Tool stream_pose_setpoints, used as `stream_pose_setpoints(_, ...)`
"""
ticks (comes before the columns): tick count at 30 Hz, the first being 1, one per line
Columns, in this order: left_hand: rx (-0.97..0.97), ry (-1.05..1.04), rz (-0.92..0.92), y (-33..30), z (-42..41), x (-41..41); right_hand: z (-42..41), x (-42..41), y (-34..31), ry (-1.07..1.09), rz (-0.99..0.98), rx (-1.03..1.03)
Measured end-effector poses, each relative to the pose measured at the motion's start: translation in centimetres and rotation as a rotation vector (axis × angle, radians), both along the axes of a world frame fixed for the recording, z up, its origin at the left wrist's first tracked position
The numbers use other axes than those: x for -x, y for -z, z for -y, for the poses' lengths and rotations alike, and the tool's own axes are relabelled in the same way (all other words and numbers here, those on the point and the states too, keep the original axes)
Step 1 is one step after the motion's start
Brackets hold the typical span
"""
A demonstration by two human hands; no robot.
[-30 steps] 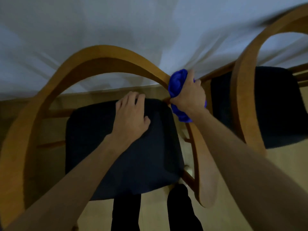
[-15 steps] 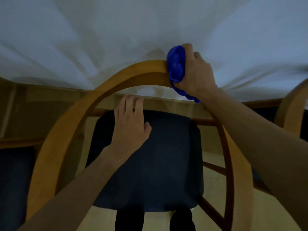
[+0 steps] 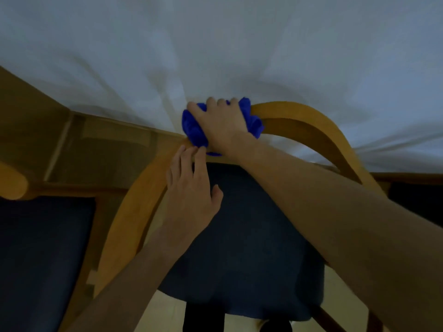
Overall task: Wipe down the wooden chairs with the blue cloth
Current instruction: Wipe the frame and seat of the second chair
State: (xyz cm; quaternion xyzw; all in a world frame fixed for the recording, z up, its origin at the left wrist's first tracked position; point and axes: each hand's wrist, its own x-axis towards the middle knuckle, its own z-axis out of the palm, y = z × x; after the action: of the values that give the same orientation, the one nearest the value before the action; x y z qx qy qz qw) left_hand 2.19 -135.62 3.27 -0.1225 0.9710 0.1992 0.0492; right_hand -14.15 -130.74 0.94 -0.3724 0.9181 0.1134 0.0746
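The right hand (image 3: 221, 123) curls over the bunched blue cloth (image 3: 193, 129), its fingers wrapped round it and pressing it onto the top of the curved wooden backrest (image 3: 309, 125) of the chair in the middle of the view. The cloth bulges out on both sides of the hand, a larger wad toward the left and a smaller fold toward the right, and it covers the highest part of the arch. The left hand (image 3: 191, 197) lies flat with its fingers straight and close together, thumb out to the side; its fingertips (image 3: 200, 152) reach up to the lower edge of the cloth and the backrest, while the palm lies over the back edge of the dark seat cushion (image 3: 244, 255). Both bare forearms run in from the bottom of the view. Behind the backrest hangs a white tablecloth (image 3: 215, 44), which covers the surface above. To the left stands a second chair (image 3: 14, 183) with a dark seat (image 3: 40, 255), its wooden rail end just visible. Pale flooring (image 3: 167, 315) shows beneath the middle seat.
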Motion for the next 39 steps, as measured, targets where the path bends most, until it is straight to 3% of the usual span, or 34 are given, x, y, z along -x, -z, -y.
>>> stream_pose_setpoints(5,0.061,0.004,-0.001,-0.9,1.7,-0.9,0.5,-0.3,0.7,-0.076,-0.027,0.026)
stream_pose_setpoints(11,0.075,0.023,-0.015,-1.3,1.1,-0.7,-3.0,0.8,-0.7,0.073,-0.098,0.05)
stream_pose_setpoints(18,0.037,0.148,-0.033,-1.5,-5.0,1.9,-15.0,3.0,-2.0,0.402,-0.19,0.269)
stream_pose_setpoints(25,0.057,0.321,-0.053,-1.4,-10.0,3.7,-23.6,0.6,0.3,0.808,-0.081,0.489)
stream_pose_setpoints(32,0.069,0.429,-0.04,-1.0,-14.3,2.5,-32.4,-5.0,0.9,1.155,0.128,0.32)
stream_pose_setpoints(39,-0.03,0.54,0.073,0.2,-20.6,-2.4,-36.2,-17.0,-0.1,1.436,0.083,0.461)
